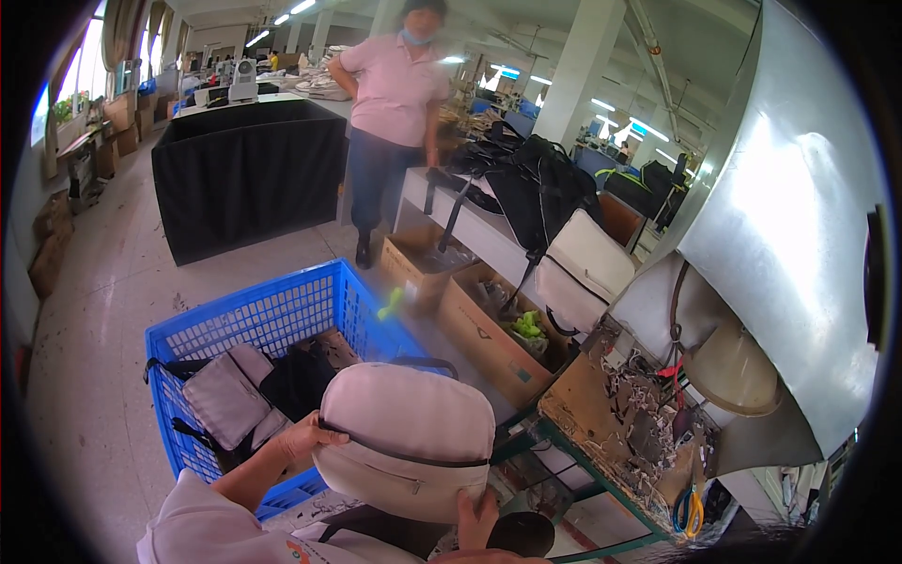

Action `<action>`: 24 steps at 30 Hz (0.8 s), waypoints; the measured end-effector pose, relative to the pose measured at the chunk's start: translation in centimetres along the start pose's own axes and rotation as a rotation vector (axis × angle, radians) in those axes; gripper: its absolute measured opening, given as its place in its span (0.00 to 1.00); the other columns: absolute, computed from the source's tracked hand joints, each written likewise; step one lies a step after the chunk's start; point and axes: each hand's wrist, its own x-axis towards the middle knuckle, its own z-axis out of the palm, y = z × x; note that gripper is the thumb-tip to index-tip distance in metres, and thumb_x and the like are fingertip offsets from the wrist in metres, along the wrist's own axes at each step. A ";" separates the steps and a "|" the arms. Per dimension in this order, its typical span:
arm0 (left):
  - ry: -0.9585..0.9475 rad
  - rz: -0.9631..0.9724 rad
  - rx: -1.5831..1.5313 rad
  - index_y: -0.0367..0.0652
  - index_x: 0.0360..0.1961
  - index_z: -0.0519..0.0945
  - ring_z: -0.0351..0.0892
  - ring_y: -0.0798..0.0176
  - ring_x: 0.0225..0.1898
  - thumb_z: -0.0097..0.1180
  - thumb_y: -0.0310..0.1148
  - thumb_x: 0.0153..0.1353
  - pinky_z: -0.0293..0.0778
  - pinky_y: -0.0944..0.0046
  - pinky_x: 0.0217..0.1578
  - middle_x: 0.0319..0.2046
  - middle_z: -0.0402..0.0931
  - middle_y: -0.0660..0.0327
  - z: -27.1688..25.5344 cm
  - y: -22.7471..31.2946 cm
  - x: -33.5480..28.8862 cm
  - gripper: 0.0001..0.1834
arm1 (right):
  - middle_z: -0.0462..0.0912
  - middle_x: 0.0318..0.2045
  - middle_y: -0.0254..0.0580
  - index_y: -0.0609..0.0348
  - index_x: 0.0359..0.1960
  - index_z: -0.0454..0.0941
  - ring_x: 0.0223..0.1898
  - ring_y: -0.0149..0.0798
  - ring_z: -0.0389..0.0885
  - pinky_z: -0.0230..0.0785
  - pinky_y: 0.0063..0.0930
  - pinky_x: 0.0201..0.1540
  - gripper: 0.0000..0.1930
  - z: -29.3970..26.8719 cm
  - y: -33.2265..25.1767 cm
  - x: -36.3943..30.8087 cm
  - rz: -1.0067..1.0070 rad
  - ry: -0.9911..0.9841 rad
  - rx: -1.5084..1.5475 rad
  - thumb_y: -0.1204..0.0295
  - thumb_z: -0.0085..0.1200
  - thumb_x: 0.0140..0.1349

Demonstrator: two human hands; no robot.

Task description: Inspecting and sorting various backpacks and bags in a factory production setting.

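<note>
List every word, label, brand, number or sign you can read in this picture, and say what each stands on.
None can be read.
Front cardboard box: dark printed marks, too small to read.
Wearer's shirt: small orange print near the lower edge, unreadable.
Held pale bag: no lettering visible on the side shown.

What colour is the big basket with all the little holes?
Blue; the basket shows best in the head view.
</note>
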 end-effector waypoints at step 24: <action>0.011 -0.002 -0.027 0.39 0.43 0.75 0.72 0.66 0.38 0.63 0.27 0.42 0.66 0.67 0.44 0.36 0.75 0.62 -0.2 -0.5 0.2 0.22 | 0.76 0.31 0.36 0.67 0.38 0.70 0.32 0.27 0.70 0.62 0.20 0.37 0.18 -0.2 -0.1 -0.2 0.154 -0.046 0.109 0.68 0.56 0.49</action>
